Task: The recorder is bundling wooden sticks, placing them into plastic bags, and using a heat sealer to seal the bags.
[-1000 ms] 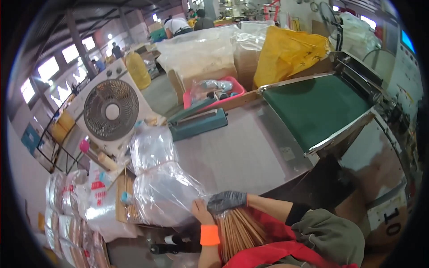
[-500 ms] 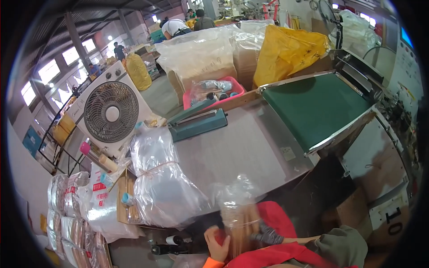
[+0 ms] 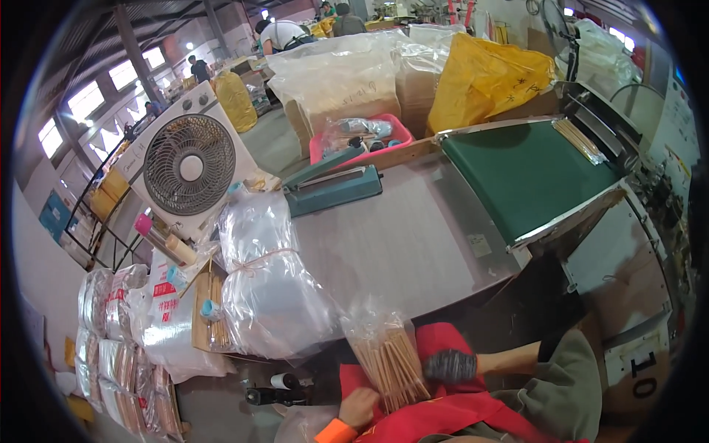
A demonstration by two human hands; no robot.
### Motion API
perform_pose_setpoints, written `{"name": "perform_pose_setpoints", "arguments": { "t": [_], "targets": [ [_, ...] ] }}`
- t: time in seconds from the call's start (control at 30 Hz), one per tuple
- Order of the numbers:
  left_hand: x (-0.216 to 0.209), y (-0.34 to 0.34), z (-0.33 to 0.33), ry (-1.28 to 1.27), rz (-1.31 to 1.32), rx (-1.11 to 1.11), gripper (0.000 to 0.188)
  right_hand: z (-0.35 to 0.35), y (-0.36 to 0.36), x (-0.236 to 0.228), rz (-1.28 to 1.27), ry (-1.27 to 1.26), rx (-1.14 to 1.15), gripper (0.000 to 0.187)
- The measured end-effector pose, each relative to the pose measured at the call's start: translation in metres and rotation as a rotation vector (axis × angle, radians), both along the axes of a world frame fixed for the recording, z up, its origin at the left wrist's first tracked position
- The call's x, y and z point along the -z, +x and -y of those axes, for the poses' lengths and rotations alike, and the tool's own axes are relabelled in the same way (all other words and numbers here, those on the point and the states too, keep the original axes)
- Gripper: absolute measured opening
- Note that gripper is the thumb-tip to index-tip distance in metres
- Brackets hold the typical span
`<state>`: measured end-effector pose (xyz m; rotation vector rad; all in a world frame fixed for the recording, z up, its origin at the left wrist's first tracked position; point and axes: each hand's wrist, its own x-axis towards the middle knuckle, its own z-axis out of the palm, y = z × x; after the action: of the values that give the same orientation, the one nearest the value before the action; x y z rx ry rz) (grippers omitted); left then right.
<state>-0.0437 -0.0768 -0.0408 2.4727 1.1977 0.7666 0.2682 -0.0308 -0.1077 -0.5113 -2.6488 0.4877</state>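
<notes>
A clear plastic bag of thin wooden sticks (image 3: 388, 363) lies over my lap on red cloth (image 3: 443, 341), its top leaning left and the sticks fanned out. My left hand (image 3: 360, 407) is bare and has its fingers curled at the bag's lower left edge. On the other side my right hand (image 3: 450, 366), in a dark grey glove, is closed at the right edge of the bag; its fingertips are hidden. A flat packet of sticks (image 3: 580, 140) rests at the far right of the green conveyor belt (image 3: 528, 177).
Tied clear bags (image 3: 269, 303) lie on the left of the grey table (image 3: 391, 236). Behind them stand a fan (image 3: 188, 166), a teal bag sealer (image 3: 336, 190) and a pink basket (image 3: 402, 133). Bagged stick bundles (image 3: 122, 354) are stacked at lower left. People work far back.
The bag of sticks in my lap was blurred and more upright; it now leans left with its sticks spread. A packet of sticks has appeared on the green belt. My view has shifted slightly.
</notes>
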Motion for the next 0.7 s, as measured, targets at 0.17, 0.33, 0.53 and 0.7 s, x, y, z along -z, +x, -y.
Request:
{"name": "perform_pose_setpoints", "arguments": {
  "t": [0.17, 0.33, 0.53, 0.7],
  "targets": [
    [-0.039, 0.015, -0.022, -0.085, 0.186, -0.024, 0.008, -0.025, -0.027, -0.101, 0.008, -0.164, -0.073, 0.023],
    [-0.184, 0.025, -0.124, 0.31, 0.543, -0.4, 0.011, -0.12, -0.047, -0.244, -0.562, 0.171, 0.436, 0.013],
    [-0.203, -0.021, -0.193, 0.376, -0.276, 0.176, 0.011, -0.18, -0.033, -0.256, -0.095, 0.345, 0.344, 0.024],
    [-0.3, -0.024, -0.202, 0.624, -0.075, 0.042, 0.011, -0.196, -0.008, -0.352, 0.133, 0.684, 0.229, 0.015]
  ]
}}
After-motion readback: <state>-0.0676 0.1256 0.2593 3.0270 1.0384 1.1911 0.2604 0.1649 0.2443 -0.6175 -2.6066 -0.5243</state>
